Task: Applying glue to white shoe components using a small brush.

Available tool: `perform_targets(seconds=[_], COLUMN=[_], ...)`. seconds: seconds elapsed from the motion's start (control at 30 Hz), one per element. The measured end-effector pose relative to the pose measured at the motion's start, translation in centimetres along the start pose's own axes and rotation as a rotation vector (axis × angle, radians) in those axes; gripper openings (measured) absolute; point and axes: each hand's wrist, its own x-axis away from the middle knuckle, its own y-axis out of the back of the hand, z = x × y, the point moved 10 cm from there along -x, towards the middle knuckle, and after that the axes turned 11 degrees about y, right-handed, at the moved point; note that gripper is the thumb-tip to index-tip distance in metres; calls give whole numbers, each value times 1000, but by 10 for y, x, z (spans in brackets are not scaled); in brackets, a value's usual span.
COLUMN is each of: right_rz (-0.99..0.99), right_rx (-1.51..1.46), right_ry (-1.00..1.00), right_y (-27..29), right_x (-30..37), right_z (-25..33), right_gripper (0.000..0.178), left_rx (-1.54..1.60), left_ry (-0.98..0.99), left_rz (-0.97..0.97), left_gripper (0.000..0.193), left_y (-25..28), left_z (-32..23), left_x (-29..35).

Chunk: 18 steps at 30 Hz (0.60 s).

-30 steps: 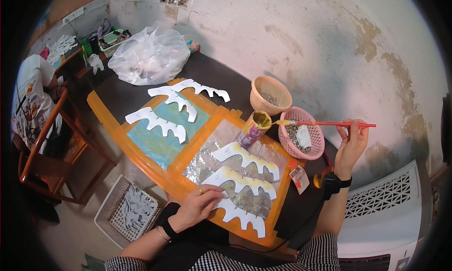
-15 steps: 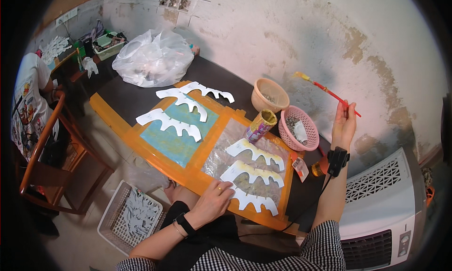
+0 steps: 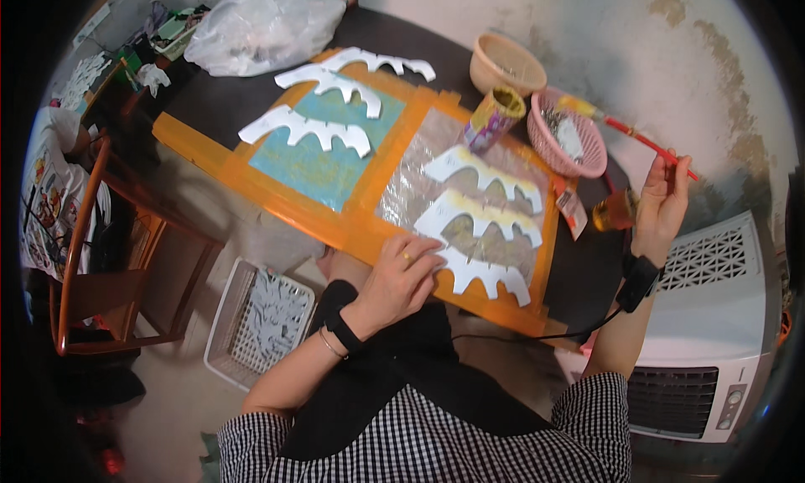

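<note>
A thin red-handled brush (image 3: pixel 644 139) with yellow-coated bristles is pinched in my raised right hand (image 3: pixel 664 199), its tip pointing left, in front of the pink basket's rim. My left hand (image 3: pixel 397 283) has its bent fingers pressed together on the left end of the lowest white scalloped piece (image 3: pixel 488 278). Just above that lie two more scalloped pieces (image 3: pixel 485 219), overlapping like steps, their upper edges smeared yellow. They rest on a clear plastic sheet (image 3: pixel 409 189) bordered with orange tape. A yellow-smeared open can (image 3: pixel 496 119) stands beyond them.
Other white scalloped pieces (image 3: pixel 306 132) lie on a blue-green sheet (image 3: pixel 310 174). Behind the can are a peach bowl (image 3: pixel 506 65) and a pink basket (image 3: pixel 587 156). An amber jar (image 3: pixel 615 210) stands near my right wrist. A white basket (image 3: pixel 225 332) sits on the floor; a person (image 3: pixel 52 206) is at left.
My view has tilted lower, so the table sits higher in the picture. The brush in my right hand has come down from against the wall toward the pink basket. My left hand stays on the pieces.
</note>
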Motion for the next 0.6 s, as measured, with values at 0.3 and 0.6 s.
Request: perform_targets(seconds=[0.3, 0.6], right_rz=[154, 110], right_rx=[366, 373], right_ry=[-145, -285], right_y=[10, 26], right_x=[140, 174], right_z=[-16, -58], right_gripper=[13, 10], left_rx=[-199, -204], left_ry=[-87, -85], left_rz=[100, 50], left_gripper=[32, 32], left_y=[-18, -13], left_z=[-6, -2], left_x=[16, 20])
